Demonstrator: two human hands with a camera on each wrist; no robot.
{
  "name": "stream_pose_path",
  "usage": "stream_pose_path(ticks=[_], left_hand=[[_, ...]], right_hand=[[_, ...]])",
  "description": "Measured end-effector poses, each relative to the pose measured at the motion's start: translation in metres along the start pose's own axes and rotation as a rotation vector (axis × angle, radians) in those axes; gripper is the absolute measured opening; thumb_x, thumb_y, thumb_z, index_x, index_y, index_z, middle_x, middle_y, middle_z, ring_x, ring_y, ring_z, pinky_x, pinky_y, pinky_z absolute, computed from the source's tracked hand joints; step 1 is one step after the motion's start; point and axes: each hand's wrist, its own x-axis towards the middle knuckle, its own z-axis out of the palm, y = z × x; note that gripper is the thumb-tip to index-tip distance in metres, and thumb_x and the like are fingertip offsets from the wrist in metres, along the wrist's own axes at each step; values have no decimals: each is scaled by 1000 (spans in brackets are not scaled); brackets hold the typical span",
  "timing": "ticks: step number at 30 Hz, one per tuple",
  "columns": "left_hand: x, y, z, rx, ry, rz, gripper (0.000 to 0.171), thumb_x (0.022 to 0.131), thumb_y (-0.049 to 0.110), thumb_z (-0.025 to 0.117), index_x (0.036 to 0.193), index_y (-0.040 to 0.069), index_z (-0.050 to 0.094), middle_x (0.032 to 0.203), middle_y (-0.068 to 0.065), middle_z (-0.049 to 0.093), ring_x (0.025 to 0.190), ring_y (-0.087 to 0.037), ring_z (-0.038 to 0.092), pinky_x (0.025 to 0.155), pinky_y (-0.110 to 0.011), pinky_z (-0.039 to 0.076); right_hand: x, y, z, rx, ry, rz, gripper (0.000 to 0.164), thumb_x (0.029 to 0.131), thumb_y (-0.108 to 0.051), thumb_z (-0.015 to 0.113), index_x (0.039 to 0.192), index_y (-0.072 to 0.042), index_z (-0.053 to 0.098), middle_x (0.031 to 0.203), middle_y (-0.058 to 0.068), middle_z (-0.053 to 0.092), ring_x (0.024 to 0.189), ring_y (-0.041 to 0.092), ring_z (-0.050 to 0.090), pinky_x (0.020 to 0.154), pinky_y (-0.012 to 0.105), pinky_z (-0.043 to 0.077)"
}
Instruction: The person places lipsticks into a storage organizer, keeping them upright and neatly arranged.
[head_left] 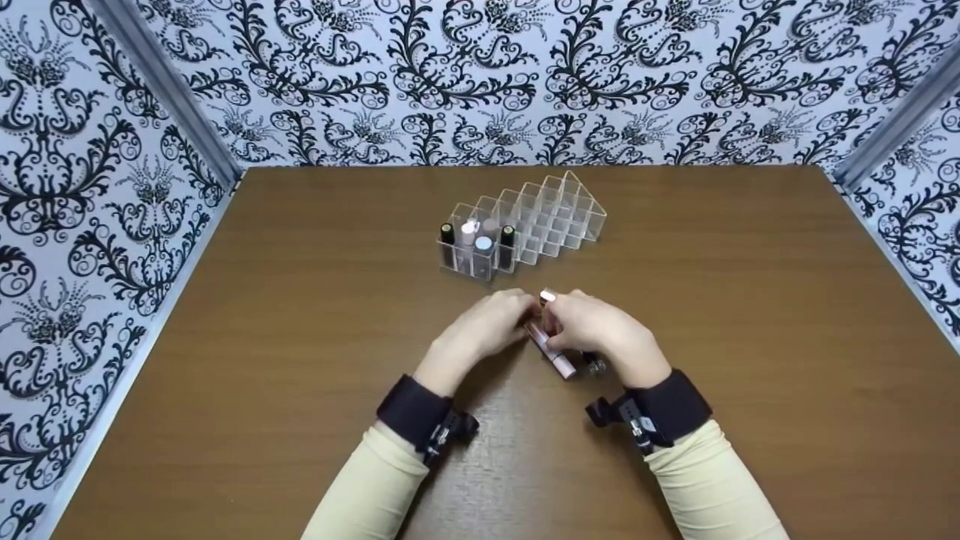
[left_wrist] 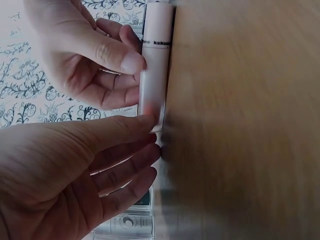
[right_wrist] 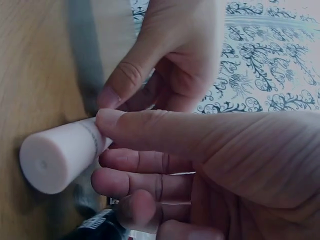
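A pale pink lip gloss tube [head_left: 559, 362] lies at a slant low over the table, between the two hands. My left hand [head_left: 491, 322] pinches its far, clear end; in the left wrist view the left thumb rests on the tube [left_wrist: 156, 65] near that end. My right hand [head_left: 604, 326] holds it nearer the pink cap [right_wrist: 47, 162], thumb on one side and fingers on the other. Beyond the right fingers a small white-topped item [head_left: 548, 296] shows partly. Under the right hand is a dark item [head_left: 595, 364], mostly hidden.
A clear stepped organizer [head_left: 551, 225] stands behind the hands. Several cosmetic tubes, including a black one [head_left: 507, 247], stand in its left-end compartments. The wooden table [head_left: 300, 300] meets patterned walls [head_left: 480, 82] at the back and sides.
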Motion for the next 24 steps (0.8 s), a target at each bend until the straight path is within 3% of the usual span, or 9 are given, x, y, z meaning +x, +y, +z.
stream_pose_path(ticks=[8, 14, 18, 24], left_hand=[[-1, -3, -1, -23, 0, 19, 20, 89, 8, 76, 107, 6, 68, 107, -8, 70, 104, -26, 66, 94, -36, 53], [-5, -11, -11, -153, 18, 24, 20, 90, 9, 75, 108, 5, 66, 105, -7, 72, 99, -22, 69, 89, -32, 56], [-7, -15, -22, -291, 77, 30, 23, 90, 4, 74, 111, 3, 66, 106, -8, 72, 95, -19, 69, 86, -26, 56], [-10, -15, -35, -435, 247, 61, 23, 92, 5, 74, 113, 3, 65, 104, -6, 71, 90, -16, 68, 84, -26, 56]], right_hand=[[1, -5, 4, -26, -10, -12, 13, 79, -16, 80, 76, -9, 70, 66, -4, 59, 60, 12, 56, 53, 27, 47], [1, -1, 1, -8, 56, -90, 9, 78, -9, 74, 82, -6, 67, 68, -3, 59, 60, 12, 56, 54, 28, 48], [0, 1, -4, 45, 124, -128, 11, 82, -8, 71, 91, -5, 66, 75, 0, 64, 66, 15, 60, 61, 32, 52], [-3, 3, -13, 204, 241, -197, 11, 94, -9, 67, 104, -7, 66, 88, 4, 70, 80, 19, 66, 72, 38, 55]])
